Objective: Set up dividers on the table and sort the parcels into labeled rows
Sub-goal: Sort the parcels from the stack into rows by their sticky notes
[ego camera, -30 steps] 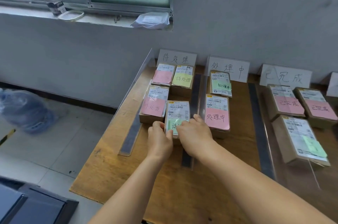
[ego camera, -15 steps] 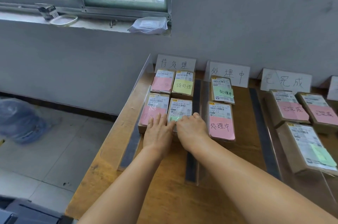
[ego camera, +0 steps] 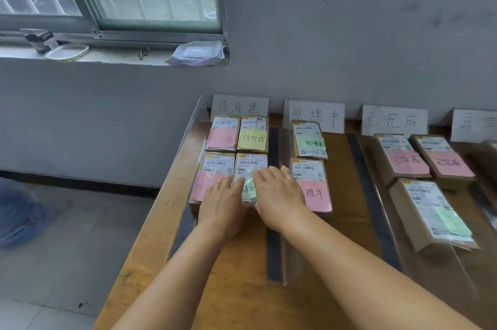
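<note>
Head view, looking down at a wooden table (ego camera: 236, 276) against a grey wall. Along the wall stand white row labels with handwritten characters, and clear dividers on dark base strips split the table into rows running away from the viewer.

At the centre of the frame, both hands lie on the near parcel with the green note (ego camera: 250, 168) in the leftmost row. The left hand (ego camera: 222, 207) rests flat, fingers straight, partly over the neighbouring parcel with the pink note (ego camera: 215, 171). The right hand (ego camera: 278, 195) also presses with relaxed, extended fingers; neither hand grasps anything.

A second ago the hands were curled round the near edge of this parcel, which sat a little nearer the viewer than its pink neighbour. Half a second ago they had flattened onto its top. Now the parcel sits level with that neighbour and just behind it are the two far parcels of the row, making a tidy block of four under the first row label (ego camera: 239, 107).

This suggests the parcel has been pushed home and is only being squared up. The middle row holds two parcels, the right-hand row three, each note seeming to match its label, so sorting looks nearly complete.
</note>
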Motion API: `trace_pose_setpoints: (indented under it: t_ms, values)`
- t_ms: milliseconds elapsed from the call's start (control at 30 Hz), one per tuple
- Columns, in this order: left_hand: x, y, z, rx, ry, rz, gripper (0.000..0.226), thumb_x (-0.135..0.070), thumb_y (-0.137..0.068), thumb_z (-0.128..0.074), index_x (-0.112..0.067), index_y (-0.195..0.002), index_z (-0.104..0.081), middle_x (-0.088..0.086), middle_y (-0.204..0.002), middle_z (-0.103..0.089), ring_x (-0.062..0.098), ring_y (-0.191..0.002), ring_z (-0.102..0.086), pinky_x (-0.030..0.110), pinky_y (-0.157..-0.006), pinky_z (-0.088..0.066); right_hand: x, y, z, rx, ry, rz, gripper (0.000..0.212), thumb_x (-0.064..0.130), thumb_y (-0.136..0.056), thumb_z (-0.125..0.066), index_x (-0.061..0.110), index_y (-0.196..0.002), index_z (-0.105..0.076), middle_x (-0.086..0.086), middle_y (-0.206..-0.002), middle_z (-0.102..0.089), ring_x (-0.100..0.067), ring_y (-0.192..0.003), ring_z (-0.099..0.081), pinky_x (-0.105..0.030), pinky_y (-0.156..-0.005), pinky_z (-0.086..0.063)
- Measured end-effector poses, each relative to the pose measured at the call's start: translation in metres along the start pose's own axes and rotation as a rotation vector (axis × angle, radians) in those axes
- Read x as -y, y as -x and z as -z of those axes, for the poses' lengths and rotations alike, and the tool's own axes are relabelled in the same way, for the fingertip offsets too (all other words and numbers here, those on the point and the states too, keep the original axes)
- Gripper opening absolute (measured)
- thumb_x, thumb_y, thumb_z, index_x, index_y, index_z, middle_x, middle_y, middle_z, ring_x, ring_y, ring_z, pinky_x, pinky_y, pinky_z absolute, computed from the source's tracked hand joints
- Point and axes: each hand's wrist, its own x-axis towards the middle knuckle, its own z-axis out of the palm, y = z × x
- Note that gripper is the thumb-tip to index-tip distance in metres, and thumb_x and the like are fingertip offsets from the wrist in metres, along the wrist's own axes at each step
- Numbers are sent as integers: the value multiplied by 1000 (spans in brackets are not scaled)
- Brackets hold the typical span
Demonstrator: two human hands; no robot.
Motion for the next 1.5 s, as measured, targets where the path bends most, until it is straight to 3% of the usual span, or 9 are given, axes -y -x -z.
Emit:
trace_pose_setpoints:
  t_ms: [267,433,733,1100,1500]
  values:
    - [-46,18,41,-44,42,-108,60,-35,-93,-54,-24,-146,-27,-1,-151,-31,20,-139,-27,35,-110,-27,-46,55,26,-106,-169,-176,76,42,-92,-52,17,-150,-11,-1,-157,-16,-19,-144,-10,-39,-116,-2]
    - [-107,36,53,-39,73,-212,65,-37,-94,-53,-27,-150,-21,-1,-156,-24,21,-144,-18,41,-116,-24,-88,111,38,-146,-223,-297,75,49,-92,-49,22,-151,-11,2,-157,-18,-17,-144,-11,-39,-116,-3]
    - [-230,88,35,-17,112,-349,65,-40,-96,-48,-33,-151,-14,-6,-159,-18,18,-146,-13,38,-116,-17,-180,231,58,-250,-216,-457,73,52,-90,-50,24,-149,-17,6,-154,-26,-14,-142,-20,-37,-115,-12]
    - [-406,154,-5,-15,160,-470,64,-42,-95,-50,-32,-150,-19,-7,-156,-26,16,-144,-20,36,-116,-19,-297,389,73,-280,-223,-592,70,51,-90,-51,29,-149,-19,9,-155,-23,-13,-144,-15,-35,-116,-7]
    - [-558,184,-44,14,207,-661,65,-44,-93,-54,-30,-150,-25,-8,-152,-34,11,-140,-29,31,-114,-28,-405,507,73,-268,-291,-814,67,49,-91,-53,29,-147,-23,7,-154,-27,-17,-143,-21,-39,-116,-16]
